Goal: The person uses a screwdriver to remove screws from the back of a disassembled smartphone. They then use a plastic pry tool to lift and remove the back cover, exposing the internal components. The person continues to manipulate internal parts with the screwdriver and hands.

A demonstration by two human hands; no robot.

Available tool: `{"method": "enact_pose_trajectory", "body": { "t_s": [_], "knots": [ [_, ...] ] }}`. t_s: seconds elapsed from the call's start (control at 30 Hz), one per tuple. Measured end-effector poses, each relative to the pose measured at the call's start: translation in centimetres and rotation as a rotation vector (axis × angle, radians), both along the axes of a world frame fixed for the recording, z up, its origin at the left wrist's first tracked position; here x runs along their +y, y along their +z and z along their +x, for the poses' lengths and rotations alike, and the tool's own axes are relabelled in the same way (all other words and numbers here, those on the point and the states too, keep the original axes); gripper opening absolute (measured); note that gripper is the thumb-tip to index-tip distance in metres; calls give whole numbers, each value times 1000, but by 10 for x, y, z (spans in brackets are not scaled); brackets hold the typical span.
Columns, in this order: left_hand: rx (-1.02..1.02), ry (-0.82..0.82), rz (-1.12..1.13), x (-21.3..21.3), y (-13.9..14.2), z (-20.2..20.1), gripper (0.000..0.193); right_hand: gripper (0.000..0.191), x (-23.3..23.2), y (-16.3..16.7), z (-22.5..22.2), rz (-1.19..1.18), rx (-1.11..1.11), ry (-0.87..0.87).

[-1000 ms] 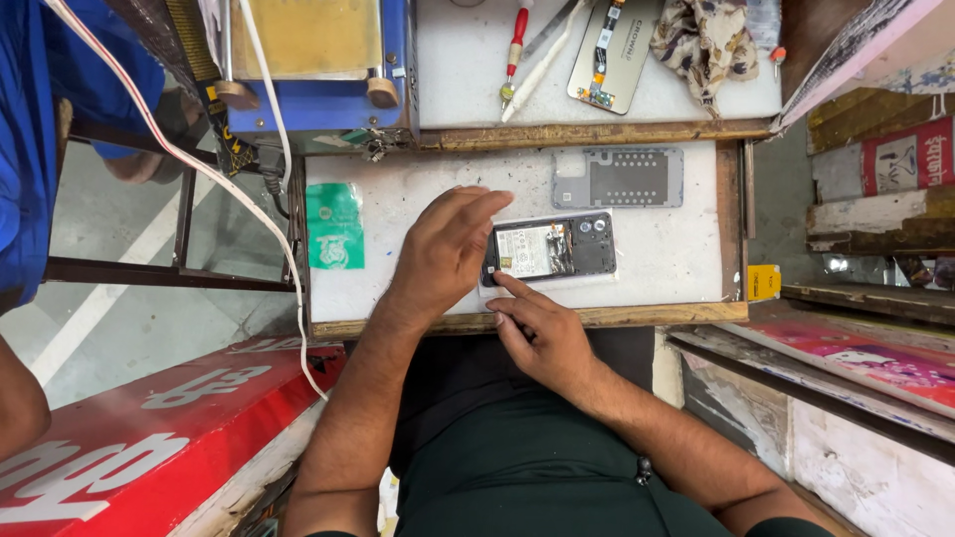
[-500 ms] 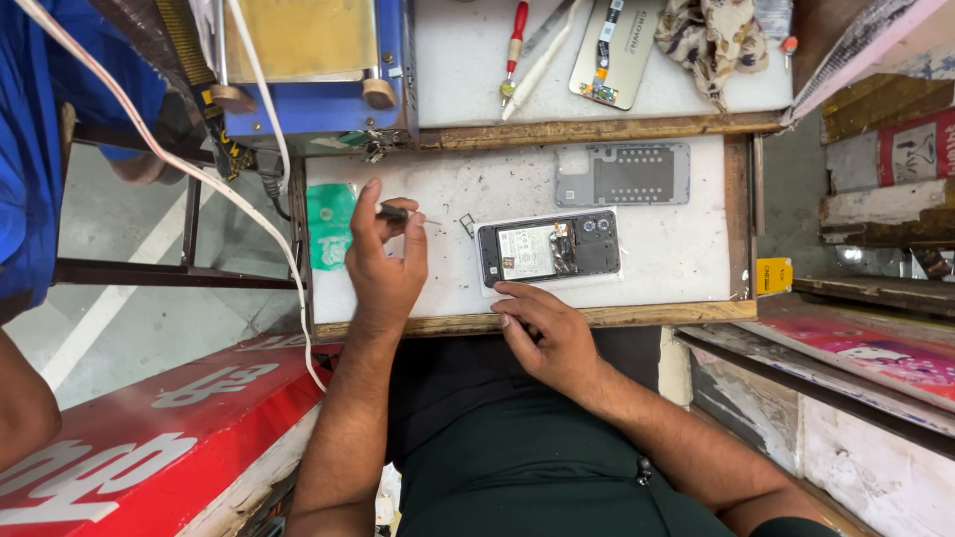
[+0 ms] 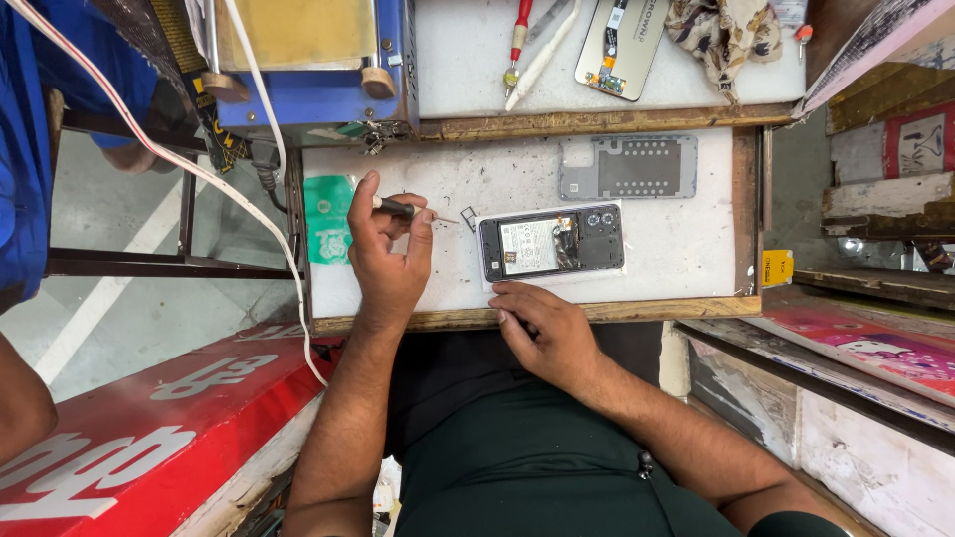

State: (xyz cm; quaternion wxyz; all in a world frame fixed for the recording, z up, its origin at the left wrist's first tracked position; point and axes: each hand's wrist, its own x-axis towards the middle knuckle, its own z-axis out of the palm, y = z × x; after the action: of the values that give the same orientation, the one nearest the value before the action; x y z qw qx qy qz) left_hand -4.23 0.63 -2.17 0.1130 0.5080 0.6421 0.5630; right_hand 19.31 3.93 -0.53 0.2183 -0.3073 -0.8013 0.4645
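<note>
Thin dark-handled metal tweezers (image 3: pixel 410 210) sit pinched in the left hand (image 3: pixel 386 254) over the white worktop (image 3: pixel 686 239), beside a green sticker (image 3: pixel 328 219); right of them lies an opened black smartphone (image 3: pixel 551 243), the right hand (image 3: pixel 545 333) below it loose, gripping nothing

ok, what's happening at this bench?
A person sits at a small white worktop with an opened phone lying back-up, its insides exposed. The left hand holds a thin screwdriver, tip pointing toward the phone but short of it. The right hand rests on the bench's front edge just below the phone. A grey inner cover plate lies apart, behind the phone.
</note>
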Motion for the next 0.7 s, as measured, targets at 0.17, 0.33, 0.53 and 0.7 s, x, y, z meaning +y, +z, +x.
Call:
{"method": "enact_pose_trajectory", "body": {
  "t_s": [0.17, 0.33, 0.53, 0.7],
  "knots": [
    [-154, -76, 30, -16, 3, 20, 66, 16, 0, 4, 2, 26, 14, -1],
    [-199, -112, 22, -31, 2, 35, 66, 16, 1, 7, 3, 11, 20, 5],
    [-185, -90, 6, -36, -3, 40, 67, 16, 1, 8, 3, 14, 29, 12],
    [-156, -83, 9, -36, -7, 41, 67, 17, 0, 7, 4, 22, 38, 17]
  ]
}}
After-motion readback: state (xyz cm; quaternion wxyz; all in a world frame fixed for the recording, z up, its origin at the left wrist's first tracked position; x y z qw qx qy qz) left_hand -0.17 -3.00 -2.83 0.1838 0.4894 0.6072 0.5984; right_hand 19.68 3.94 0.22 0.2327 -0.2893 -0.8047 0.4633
